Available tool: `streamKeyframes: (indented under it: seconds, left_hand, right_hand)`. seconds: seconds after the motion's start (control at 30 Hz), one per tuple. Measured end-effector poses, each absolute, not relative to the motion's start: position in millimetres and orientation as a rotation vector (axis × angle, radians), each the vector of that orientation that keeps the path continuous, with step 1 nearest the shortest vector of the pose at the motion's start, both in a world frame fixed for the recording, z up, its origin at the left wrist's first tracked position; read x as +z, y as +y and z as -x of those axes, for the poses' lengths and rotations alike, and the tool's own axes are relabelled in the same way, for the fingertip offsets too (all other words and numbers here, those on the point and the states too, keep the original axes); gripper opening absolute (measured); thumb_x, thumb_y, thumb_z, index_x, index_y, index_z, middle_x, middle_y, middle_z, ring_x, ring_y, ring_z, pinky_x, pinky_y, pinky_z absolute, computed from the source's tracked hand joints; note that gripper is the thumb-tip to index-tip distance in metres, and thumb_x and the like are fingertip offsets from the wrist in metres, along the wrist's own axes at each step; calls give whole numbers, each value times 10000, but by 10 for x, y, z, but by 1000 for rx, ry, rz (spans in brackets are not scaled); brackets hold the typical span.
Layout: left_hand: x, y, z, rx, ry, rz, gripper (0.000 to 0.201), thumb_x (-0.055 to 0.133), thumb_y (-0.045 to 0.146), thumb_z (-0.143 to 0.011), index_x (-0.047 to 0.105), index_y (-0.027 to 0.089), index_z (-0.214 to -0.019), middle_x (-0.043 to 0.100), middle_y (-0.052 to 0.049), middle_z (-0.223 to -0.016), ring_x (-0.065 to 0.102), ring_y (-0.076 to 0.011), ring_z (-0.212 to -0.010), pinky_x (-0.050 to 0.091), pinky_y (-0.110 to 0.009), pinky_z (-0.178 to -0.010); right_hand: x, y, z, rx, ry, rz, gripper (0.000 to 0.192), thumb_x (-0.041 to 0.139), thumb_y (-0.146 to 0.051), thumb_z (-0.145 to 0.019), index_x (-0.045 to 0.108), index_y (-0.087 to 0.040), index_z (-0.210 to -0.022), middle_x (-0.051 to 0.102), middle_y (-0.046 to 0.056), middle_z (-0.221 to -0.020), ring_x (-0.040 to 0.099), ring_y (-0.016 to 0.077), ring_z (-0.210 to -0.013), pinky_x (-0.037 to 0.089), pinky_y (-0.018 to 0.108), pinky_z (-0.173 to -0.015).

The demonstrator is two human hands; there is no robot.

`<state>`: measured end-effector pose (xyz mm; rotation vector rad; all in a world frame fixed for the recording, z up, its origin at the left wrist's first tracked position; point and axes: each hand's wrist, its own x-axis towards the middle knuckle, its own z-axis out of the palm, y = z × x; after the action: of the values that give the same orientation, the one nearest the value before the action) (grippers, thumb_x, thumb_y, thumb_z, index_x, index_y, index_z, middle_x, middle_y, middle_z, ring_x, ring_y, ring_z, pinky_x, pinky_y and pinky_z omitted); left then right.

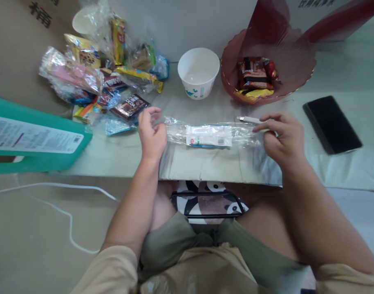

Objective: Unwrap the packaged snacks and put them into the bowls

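Note:
A clear plastic package with a white printed label (pixel 209 135) lies stretched lengthwise near the table's front edge. My left hand (pixel 152 134) is closed, thumb against fingers, on its twisted left end. Thumb and fingers of my right hand (pixel 283 136) pinch the crinkled right end. Just behind that end, beside my right fingertips, is a slim white piece with a metal-looking tip (pixel 249 119); its far end is hidden by the fingers. A dark brown wrapped snack (pixel 130 107) is close behind my left hand.
Wrapped snacks (pixel 82 75) pile up at the back left, beside a green carton (pixel 36 139). A white paper cup (pixel 199 73) stands behind the package. A pinkish glass bowl (pixel 229 77) holds several snacks. At right lies a black phone (pixel 332 124). A white cable (pixel 72 228) hangs lower left.

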<state>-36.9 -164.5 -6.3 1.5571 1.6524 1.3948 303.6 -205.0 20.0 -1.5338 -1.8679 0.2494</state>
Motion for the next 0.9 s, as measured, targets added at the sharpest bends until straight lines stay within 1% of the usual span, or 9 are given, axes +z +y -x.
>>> streamKeyframes:
  seconds: [0.07, 0.17, 0.3, 0.43, 0.5, 0.57, 0.73, 0.83, 0.9]
  left_hand:
    - [29, -1728, 339, 1311, 1517, -1879, 192, 667, 293, -829, 682, 268, -1020, 677, -66, -1207, 620, -283, -1245, 523, -461, -1069]
    - [142, -1848, 267, 1009, 1328, -2228, 133, 743, 329, -761, 728, 281, -884, 730, -46, -1174, 603, -341, -1296, 390, -581, -1196]
    - [249, -1986, 227, 869, 1285, -2365, 71, 734, 243, -737, 694, 289, -701, 769, -7, -948, 692, -313, -1143, 349, -618, -1205]
    - [428, -2147, 252, 763, 1096, -2273, 89, 673, 222, -757, 669, 262, -677, 748, 12, -741, 706, -193, -723, 571, -392, -812]
    - [501, -2197, 269, 583, 1024, -2112, 112, 645, 219, -792, 672, 245, -687, 686, 34, -612, 610, -135, -536, 492, -291, -578]
    - [516, -2188, 299, 517, 1069, -1933, 149, 643, 240, -822, 667, 232, -675, 595, 47, -513, 505, -106, -446, 387, -259, -473]
    - [288, -1971, 492, 1108, 1699, -1606, 192, 744, 421, -829, 681, 242, -802, 616, 11, -679, 494, -124, -576, 415, -269, -546]
    - [139, -1917, 594, 863, 1762, -1647, 416, 847, 559, -702, 714, 234, -925, 693, -28, -844, 587, -171, -705, 494, -296, -639]
    - [109, -1948, 582, 704, 1711, -1691, 437, 860, 582, -673, 715, 221, -872, 700, -39, -832, 622, -198, -741, 523, -310, -660]
  right_hand:
    - [265, -2085, -2901, 277, -1887, 1494, 289, 497, -185, -837, 758, -261, -936, 751, 95, -1026, 688, 294, -1003, 528, 487, -928]
    - [338, -2124, -2664, 367, -2150, 1378, 252, 580, -308, -903, 738, -258, -1093, 761, 110, -1052, 677, 313, -1041, 492, 489, -955]
    - [381, -2170, -2537, 512, -2428, 1269, 266, 523, -305, -982, 732, -248, -829, 727, 80, -810, 656, 252, -849, 448, 418, -841]
    - [448, -2252, -2580, 992, -2492, 1145, 205, 554, -330, -969, 743, -254, -943, 743, 26, -797, 628, 173, -684, 418, 317, -681]
    - [449, -2271, -2589, 1175, -2487, 1185, 223, 560, -373, -966, 737, -264, -1048, 742, -1, -754, 619, 159, -625, 401, 295, -627]
    - [408, -2259, -2576, 1061, -2472, 1346, 256, 531, -375, -969, 741, -254, -1053, 729, 10, -719, 614, 173, -609, 391, 302, -611]
    - [245, -2167, -2468, 528, -2305, 1565, 406, 503, -314, -948, 689, -217, -1295, 768, 106, -953, 690, 264, -819, 512, 392, -734]
    - [183, -2128, -2377, 493, -2279, 1437, 525, 514, -265, -936, 571, -205, -1454, 714, 166, -1289, 671, 330, -1165, 545, 497, -954]
    - [150, -2116, -2317, 525, -2303, 1352, 571, 547, -254, -921, 525, -223, -1490, 619, 164, -1467, 587, 344, -1342, 494, 544, -1085]
